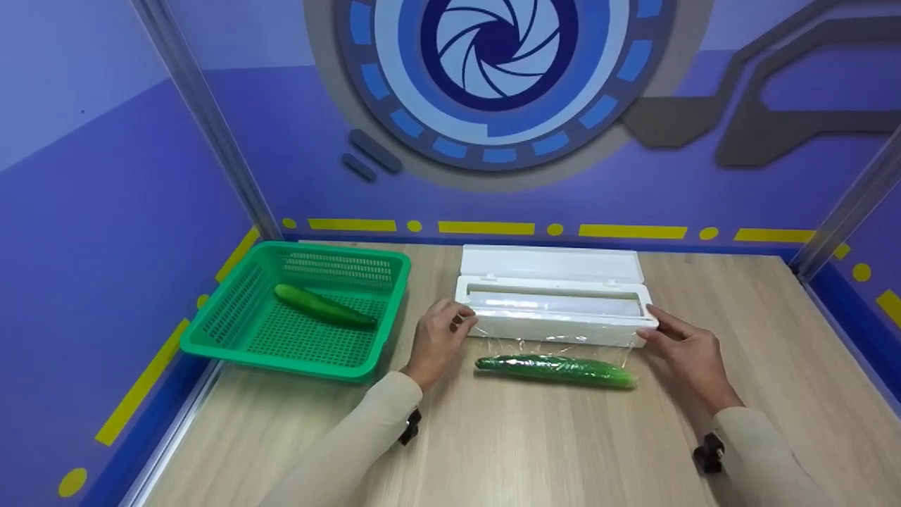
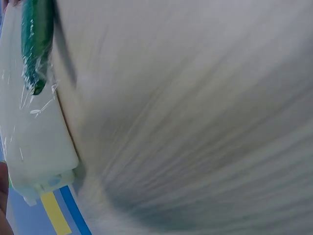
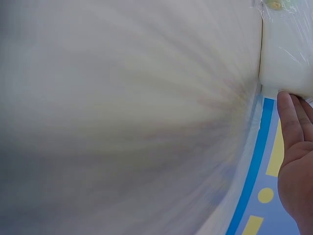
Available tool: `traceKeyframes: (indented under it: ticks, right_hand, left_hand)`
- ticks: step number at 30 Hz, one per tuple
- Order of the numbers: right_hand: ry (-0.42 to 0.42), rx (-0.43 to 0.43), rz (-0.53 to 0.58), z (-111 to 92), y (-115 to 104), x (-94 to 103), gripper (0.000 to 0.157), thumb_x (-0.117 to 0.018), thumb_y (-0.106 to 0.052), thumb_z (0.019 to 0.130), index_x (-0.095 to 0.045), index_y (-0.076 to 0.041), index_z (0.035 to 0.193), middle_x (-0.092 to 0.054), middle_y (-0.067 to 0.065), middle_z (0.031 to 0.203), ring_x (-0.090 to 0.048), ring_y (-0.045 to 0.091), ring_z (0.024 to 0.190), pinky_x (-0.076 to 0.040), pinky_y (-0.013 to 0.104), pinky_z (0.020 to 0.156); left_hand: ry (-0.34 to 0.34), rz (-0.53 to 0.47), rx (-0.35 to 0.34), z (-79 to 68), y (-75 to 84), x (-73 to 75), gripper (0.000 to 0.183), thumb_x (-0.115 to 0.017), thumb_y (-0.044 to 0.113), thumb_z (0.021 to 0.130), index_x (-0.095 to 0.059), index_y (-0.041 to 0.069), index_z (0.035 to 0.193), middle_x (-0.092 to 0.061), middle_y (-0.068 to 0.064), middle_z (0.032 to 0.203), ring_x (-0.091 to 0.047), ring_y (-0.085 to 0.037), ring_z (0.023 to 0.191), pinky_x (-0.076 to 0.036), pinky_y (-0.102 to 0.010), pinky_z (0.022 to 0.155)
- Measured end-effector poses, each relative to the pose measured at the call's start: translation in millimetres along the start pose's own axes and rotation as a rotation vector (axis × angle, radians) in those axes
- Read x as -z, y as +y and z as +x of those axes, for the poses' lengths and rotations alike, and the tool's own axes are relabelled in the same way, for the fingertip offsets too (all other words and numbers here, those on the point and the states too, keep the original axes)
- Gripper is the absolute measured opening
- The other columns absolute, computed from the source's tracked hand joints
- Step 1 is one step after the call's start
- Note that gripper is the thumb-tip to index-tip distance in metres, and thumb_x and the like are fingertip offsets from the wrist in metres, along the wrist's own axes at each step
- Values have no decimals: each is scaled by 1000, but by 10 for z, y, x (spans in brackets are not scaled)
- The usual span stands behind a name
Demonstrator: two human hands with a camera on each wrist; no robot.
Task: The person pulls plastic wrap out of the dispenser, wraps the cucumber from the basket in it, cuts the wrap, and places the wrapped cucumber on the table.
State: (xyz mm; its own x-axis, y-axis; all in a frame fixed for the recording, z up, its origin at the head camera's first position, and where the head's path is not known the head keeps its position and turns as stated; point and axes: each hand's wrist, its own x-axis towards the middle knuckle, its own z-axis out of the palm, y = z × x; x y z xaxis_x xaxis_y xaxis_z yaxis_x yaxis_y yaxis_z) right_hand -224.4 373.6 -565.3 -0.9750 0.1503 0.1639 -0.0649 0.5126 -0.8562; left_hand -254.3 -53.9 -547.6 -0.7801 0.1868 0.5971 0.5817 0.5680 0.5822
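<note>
My left hand (image 1: 438, 336) and right hand (image 1: 686, 352), fingers extended, brace the dispenser's (image 1: 556, 296) ends, steadying it; wrapped cucumber (image 1: 556, 370) lies just before it, film attached.

We see a wooden table (image 1: 535, 451) | green basket (image 1: 232, 331) at left | white film dispenser (image 1: 556, 292) at centre | wrapped cucumber (image 1: 556, 370) just below it, film joining them
</note>
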Motion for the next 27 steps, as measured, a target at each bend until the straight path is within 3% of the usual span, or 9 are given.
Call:
traceKeyframes:
  ticks: [3, 8, 10, 13, 16, 21, 24, 27]
  right_hand:
    - [-1, 8, 4, 2, -3, 4, 63, -78, -41, 97, -60, -15, 152, -62, 13, 147, -58, 27, 136, -48, 8, 89]
    - [12, 42, 24, 4, 4, 1, 58, -80, -32, 97, -62, -13, 149, -65, 15, 142, -61, -1, 119, -51, 11, 86]
    - [14, 49, 19, 2, 7, -2, 58, -80, -31, 97, -63, -12, 149, -65, 16, 142, -59, -7, 116, -51, 10, 85]
    - [11, 45, -2, 0, 12, -2, 59, -79, -34, 98, -62, -13, 150, -64, 15, 143, -60, -2, 120, -50, 9, 86]
    - [2, 34, -19, -2, 14, 7, 61, -78, -37, 98, -60, -13, 151, -64, 14, 144, -61, 12, 127, -49, 8, 86]
    - [-41, 0, -29, -6, 15, 46, 67, -76, -43, 99, -55, -16, 156, -62, 14, 147, -58, 32, 136, -46, 6, 90]
    - [-73, -17, -22, -9, 9, 70, 69, -75, -45, 99, -52, -17, 158, -59, 15, 150, -57, 34, 137, -44, 5, 91]
    - [-80, -15, -12, -14, 0, 79, 69, -76, -43, 99, -53, -17, 158, -60, 16, 150, -60, 25, 133, -46, 7, 90]
  left_hand:
    - [-57, -21, -51, -64, -4, -24, 9, -80, 13, 97, -75, 8, 101, -69, 0, 98, -69, -11, 88, -59, -24, 78]
    - [-148, -64, -133, -154, -25, -72, 14, -85, 13, 92, -76, 5, 99, -71, -3, 96, -70, -12, 86, -60, -25, 76]
    - [-183, -75, -145, -184, -29, -89, 16, -87, 12, 90, -77, 4, 99, -71, -4, 96, -71, -14, 87, -60, -27, 76]
    - [-223, -83, -144, -215, -31, -110, 20, -89, 14, 88, -78, 2, 101, -71, -4, 97, -71, -16, 90, -61, -31, 77]
    - [-247, -81, -141, -228, -25, -124, 22, -89, 16, 87, -78, 3, 101, -72, -3, 98, -70, -18, 91, -62, -34, 78]
    - [-265, -82, -143, -241, -31, -137, 23, -90, 18, 87, -78, 4, 101, -72, -4, 99, -72, -22, 92, -61, -30, 79]
    - [-276, -81, -132, -247, -31, -137, 24, -90, 18, 86, -79, 4, 102, -72, -6, 99, -73, -22, 93, -60, -26, 81]
    - [-298, -72, -114, -247, -24, -135, 26, -91, 19, 84, -79, 5, 103, -72, -5, 100, -73, -20, 94, -59, -27, 83]
